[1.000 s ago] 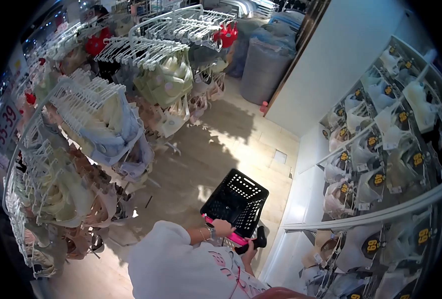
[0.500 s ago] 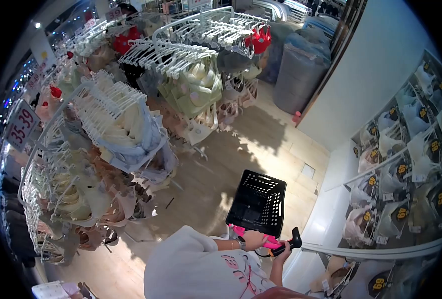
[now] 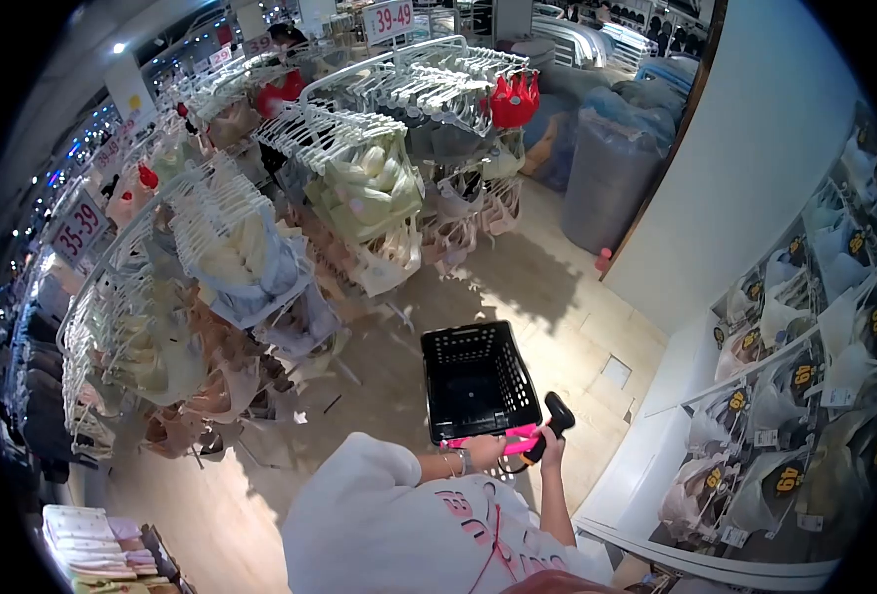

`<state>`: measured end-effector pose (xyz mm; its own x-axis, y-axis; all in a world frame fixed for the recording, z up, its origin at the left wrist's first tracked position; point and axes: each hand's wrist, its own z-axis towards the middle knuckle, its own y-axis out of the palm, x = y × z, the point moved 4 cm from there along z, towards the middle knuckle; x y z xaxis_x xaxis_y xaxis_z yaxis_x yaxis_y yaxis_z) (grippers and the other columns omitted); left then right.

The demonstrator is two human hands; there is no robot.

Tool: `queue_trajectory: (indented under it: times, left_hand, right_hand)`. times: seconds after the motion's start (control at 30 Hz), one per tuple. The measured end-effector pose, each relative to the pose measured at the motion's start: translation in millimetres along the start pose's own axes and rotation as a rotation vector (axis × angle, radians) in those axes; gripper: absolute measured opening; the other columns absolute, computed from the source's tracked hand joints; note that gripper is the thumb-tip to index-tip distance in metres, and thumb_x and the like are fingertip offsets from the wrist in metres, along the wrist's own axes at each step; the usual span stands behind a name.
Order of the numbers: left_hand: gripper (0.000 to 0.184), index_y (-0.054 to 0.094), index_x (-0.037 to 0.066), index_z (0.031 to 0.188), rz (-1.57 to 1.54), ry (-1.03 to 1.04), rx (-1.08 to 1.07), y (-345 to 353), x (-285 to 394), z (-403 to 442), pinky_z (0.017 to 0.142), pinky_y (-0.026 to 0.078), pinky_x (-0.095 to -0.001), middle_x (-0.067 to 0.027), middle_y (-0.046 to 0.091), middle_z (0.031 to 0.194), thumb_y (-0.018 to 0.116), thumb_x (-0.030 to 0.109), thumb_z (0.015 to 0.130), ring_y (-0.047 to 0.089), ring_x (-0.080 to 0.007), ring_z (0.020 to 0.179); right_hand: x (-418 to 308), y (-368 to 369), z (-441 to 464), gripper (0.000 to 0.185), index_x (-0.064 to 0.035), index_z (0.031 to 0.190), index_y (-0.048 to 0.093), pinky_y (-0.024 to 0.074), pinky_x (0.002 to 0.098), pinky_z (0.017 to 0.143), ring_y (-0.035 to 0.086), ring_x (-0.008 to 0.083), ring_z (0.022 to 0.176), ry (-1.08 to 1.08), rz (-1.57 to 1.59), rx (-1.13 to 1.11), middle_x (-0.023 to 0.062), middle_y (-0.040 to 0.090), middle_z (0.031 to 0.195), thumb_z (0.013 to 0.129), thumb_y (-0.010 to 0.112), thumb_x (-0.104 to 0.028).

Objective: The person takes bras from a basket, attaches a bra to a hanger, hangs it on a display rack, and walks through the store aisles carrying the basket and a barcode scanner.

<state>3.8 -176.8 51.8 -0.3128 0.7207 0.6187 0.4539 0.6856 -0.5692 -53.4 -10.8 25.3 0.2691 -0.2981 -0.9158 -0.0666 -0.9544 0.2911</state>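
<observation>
A black plastic shopping basket [image 3: 478,361] with perforated walls and pink handles [image 3: 520,432] is in front of my body, seen from above with nothing clearly visible inside. My left hand [image 3: 485,452], with a watch and a bracelet at the wrist, is closed around the pink handles at the basket's near side. Just to the right, my right hand [image 3: 553,447] is wrapped round a black handheld barcode scanner [image 3: 558,408] with an orange patch low on its body. The scanner's head points up and away, beside the basket's near right corner.
Racks of bras on white hangers [image 3: 250,228] line the left, with price signs [image 3: 80,230] above. More bras with price tags hang on the wall display [image 3: 770,396] at right. A large plastic-wrapped bundle [image 3: 612,168] stands behind. Folded goods [image 3: 97,544] lie lower left.
The basket and my hands have shifted a little left and up in view. The scanner's head has tipped more upright. Both hands keep their hold.
</observation>
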Motion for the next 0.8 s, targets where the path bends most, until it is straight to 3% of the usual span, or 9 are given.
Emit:
queue_trajectory:
  times: [0.03, 0.13, 0.27, 0.3, 0.4, 0.43, 0.53, 0.6, 0.8]
  left_hand:
    - [0.051, 0.062, 0.002, 0.078, -0.245, -0.073, -0.075, 10.8, -2.1, 8.1, 0.057, 0.050, -0.0416, -0.0163, 0.065, 0.072, 0.024, 0.033, 0.095, 0.065, -0.0282, 0.068]
    - [0.055, 0.061, 0.002, 0.074, -0.503, -0.214, -0.134, 43.8, 9.5, 30.9, 0.056, 0.050, -0.0408, -0.0151, 0.063, 0.067, 0.024, 0.036, 0.095, 0.064, -0.0263, 0.063]
    - [0.068, 0.062, -0.001, 0.069, -0.205, -0.105, 0.085, 65.5, 24.8, 67.3, 0.056, 0.049, -0.0386, -0.0124, 0.058, 0.057, 0.023, 0.048, 0.095, 0.060, -0.0226, 0.053]
    - [0.067, 0.062, -0.001, 0.066, -0.410, -0.218, 0.122, 72.7, 18.2, 81.2, 0.056, 0.048, -0.0378, -0.0129, 0.058, 0.056, 0.025, 0.048, 0.095, 0.059, -0.0229, 0.052]
    - [0.067, 0.061, -0.001, 0.065, -0.476, -0.264, 0.161, 64.2, 14.7, 101.0, 0.055, 0.047, -0.0372, -0.0131, 0.058, 0.056, 0.027, 0.048, 0.095, 0.059, -0.0233, 0.052]
    - [0.063, 0.061, -0.001, 0.068, -0.564, -0.298, 0.121, 63.2, 13.4, 105.9, 0.052, 0.042, -0.0364, -0.0090, 0.055, 0.058, 0.032, 0.048, 0.095, 0.052, -0.0205, 0.051]
    - [0.053, 0.061, 0.001, 0.069, -0.708, -0.306, 0.182, 57.5, 22.1, 116.1, 0.051, 0.040, -0.0361, -0.0067, 0.054, 0.060, 0.037, 0.042, 0.093, 0.051, -0.0184, 0.052]
    - [0.057, 0.060, -0.001, 0.064, -0.771, -0.286, 0.228, 73.1, 0.4, 147.9, 0.051, 0.043, -0.0358, -0.0090, 0.055, 0.054, 0.034, 0.041, 0.093, 0.053, -0.0199, 0.048]
    - [0.049, 0.059, 0.001, 0.072, -0.790, -0.332, 0.242, 41.3, 47.8, 143.2, 0.050, 0.042, -0.0361, -0.0105, 0.054, 0.058, 0.033, 0.036, 0.093, 0.053, -0.0213, 0.050]
  right_hand:
    - [-1.0, -5.7, 11.7, 0.023, -0.0010, 0.070, 0.064, 0.0466, 0.0259, 0.064, 0.059, 0.0143, 0.065, 0.049, -0.104, -0.031, 0.0067, 0.063, 0.069, 0.079, 0.060, -0.022]
    - [-5.8, -25.9, 42.9, 0.026, 0.0001, 0.071, 0.065, 0.0439, 0.0256, 0.059, 0.057, 0.0133, 0.061, 0.111, -0.256, -0.079, 0.0049, 0.061, 0.065, 0.078, 0.063, -0.025]
    - [-18.5, -46.8, 78.0, 0.026, -0.0002, 0.072, 0.065, 0.0442, 0.0253, 0.061, 0.057, 0.0128, 0.064, 0.140, -0.221, -0.207, 0.0054, 0.062, 0.069, 0.078, 0.064, -0.026]
    - [-22.5, -47.1, 88.7, 0.026, -0.0011, 0.072, 0.065, 0.0442, 0.0250, 0.062, 0.057, 0.0126, 0.066, 0.159, -0.252, -0.253, 0.0053, 0.062, 0.071, 0.078, 0.064, -0.027]
    - [-42.3, -26.4, 110.1, 0.026, -0.0019, 0.072, 0.066, 0.0431, 0.0254, 0.056, 0.055, 0.0114, 0.057, 0.178, -0.344, -0.337, 0.0030, 0.060, 0.063, 0.077, 0.064, -0.028]
    - [-38.5, -24.1, 122.5, 0.028, -0.0015, 0.070, 0.065, 0.0421, 0.0258, 0.053, 0.054, 0.0111, 0.054, 0.142, -0.453, -0.355, 0.0021, 0.058, 0.059, 0.077, 0.063, -0.028]
    - [-38.5, -16.1, 142.7, 0.025, -0.0014, 0.069, 0.066, 0.0437, 0.0261, 0.055, 0.056, 0.0123, 0.057, 0.093, -0.277, -0.376, 0.0034, 0.061, 0.063, 0.076, 0.063, -0.025]
    - [-42.9, -13.7, 154.6, 0.023, -0.0010, 0.070, 0.066, 0.0446, 0.0265, 0.057, 0.057, 0.0131, 0.059, 0.071, -0.254, -0.409, 0.0040, 0.062, 0.065, 0.076, 0.062, -0.023]
    - [-49.5, -7.3, 198.5, 0.026, -0.0004, 0.075, 0.068, 0.0473, 0.0265, 0.061, 0.060, 0.0132, 0.063, 0.142, -0.365, -0.560, 0.0045, 0.064, 0.067, 0.079, 0.061, -0.025]
